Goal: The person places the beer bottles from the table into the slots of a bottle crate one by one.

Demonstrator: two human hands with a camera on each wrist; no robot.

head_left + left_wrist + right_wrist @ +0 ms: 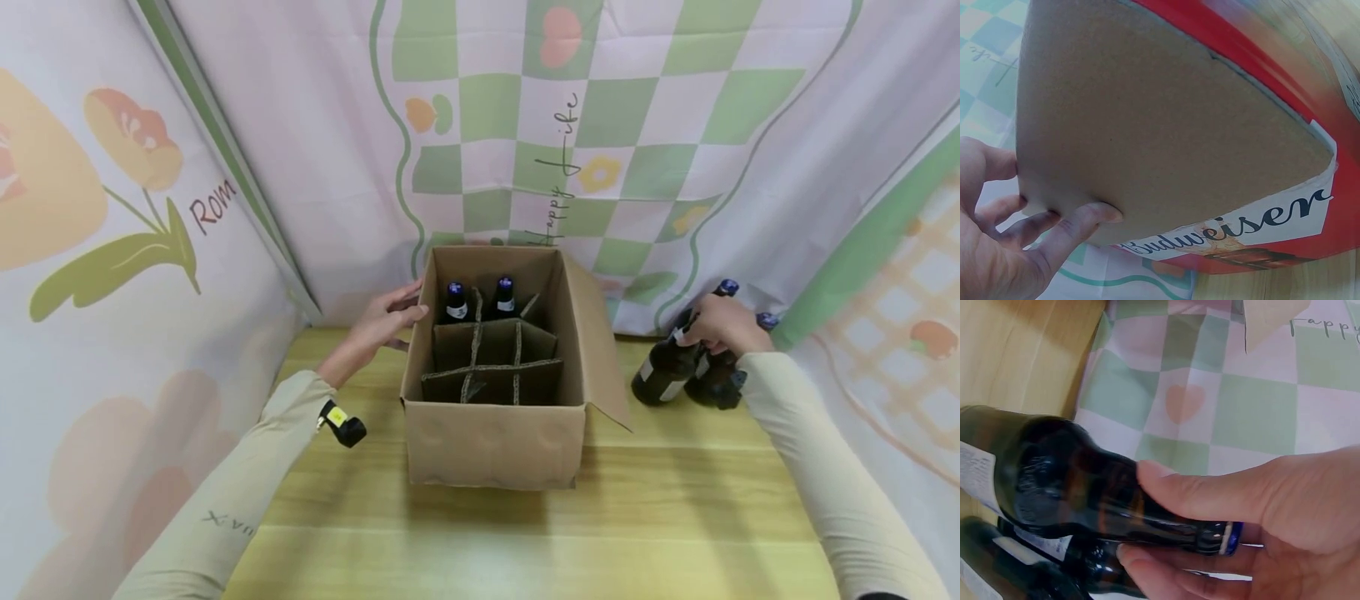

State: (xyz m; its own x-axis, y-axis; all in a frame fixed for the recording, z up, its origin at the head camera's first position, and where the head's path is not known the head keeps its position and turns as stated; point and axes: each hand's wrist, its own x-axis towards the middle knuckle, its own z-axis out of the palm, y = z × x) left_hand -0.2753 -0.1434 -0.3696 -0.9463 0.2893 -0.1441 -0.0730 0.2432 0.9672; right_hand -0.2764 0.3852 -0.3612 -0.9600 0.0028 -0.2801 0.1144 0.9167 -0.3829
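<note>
A cardboard box point(495, 446) stands on the table, its top open and its inside split by dividers. Two dark bottles with blue caps point(505, 287) stand in its far compartments. My left hand point(384, 323) is at the box's left side, thumb and fingers pinching a brown flap point(1147, 125) at its edge. Over to the right, my right hand point(723, 323) grips a dark beer bottle point(1054, 478) around its neck. The bottle leans, its base close to the table. More dark bottles point(1035, 569) are right beside it, partly hidden by the hand.
The wooden table point(495, 550) runs up to a patterned curtain point(487, 108) behind the box. A side flap point(600, 342) of the box hangs out to the right, between box and bottles. Cloth also hangs at left and right.
</note>
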